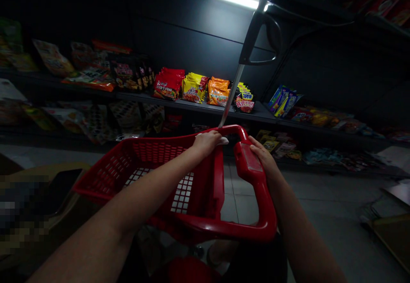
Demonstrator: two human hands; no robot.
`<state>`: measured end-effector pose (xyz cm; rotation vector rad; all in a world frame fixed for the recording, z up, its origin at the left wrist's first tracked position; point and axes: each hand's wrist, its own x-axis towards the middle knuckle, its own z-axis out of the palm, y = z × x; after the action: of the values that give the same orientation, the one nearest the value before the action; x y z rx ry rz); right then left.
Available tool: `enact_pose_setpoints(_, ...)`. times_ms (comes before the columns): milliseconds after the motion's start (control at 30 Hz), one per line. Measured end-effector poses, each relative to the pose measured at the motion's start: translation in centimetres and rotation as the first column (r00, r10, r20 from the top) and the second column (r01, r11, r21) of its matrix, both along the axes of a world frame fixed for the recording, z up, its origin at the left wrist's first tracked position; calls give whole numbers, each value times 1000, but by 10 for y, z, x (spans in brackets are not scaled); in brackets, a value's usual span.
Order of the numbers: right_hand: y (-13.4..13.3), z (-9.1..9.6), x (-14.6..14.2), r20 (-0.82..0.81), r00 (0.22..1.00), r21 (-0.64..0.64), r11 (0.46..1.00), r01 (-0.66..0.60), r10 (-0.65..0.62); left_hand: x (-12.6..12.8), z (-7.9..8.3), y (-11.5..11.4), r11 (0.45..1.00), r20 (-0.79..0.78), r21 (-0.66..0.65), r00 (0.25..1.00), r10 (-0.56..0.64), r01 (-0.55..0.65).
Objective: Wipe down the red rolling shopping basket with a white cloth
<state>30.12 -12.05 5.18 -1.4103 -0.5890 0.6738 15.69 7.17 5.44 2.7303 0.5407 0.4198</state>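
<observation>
A red plastic shopping basket (150, 146) with slatted walls and a grid bottom stands tilted in front of me. My left hand (209, 141) reaches across it to the far rim, its fingers closed over a white cloth or tissue (223, 140) pressed against the plastic. The basket's thick looped handle (267, 197) juts out to the right. Around the outer far corner of that handle, beside its greyish label panel (251, 157), my right hand (265, 159) is closed, with the thumb side up. Nothing shows inside the basket.
A metal pole (235, 86) with a black grip (261, 39) rises behind the basket. Dark shelves (192, 105) hold red noodle packets (168, 83), yellow packets (194, 87) and other snacks. A phone-like dark slab (60, 191) lies at left on a brownish surface. Pale floor tiles (307, 206) show at right.
</observation>
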Motion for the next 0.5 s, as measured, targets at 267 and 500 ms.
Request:
enact_pose_setpoints(267,5,-10,-3,-2,999,49,998,33,-33,-29,1,-10,990,4,-12,990,-142,142)
enact_pose_setpoints(500,12,-8,0,-14,1000,41,999,29,-28,-19,4,-23,906,341,-391,940,-22,162)
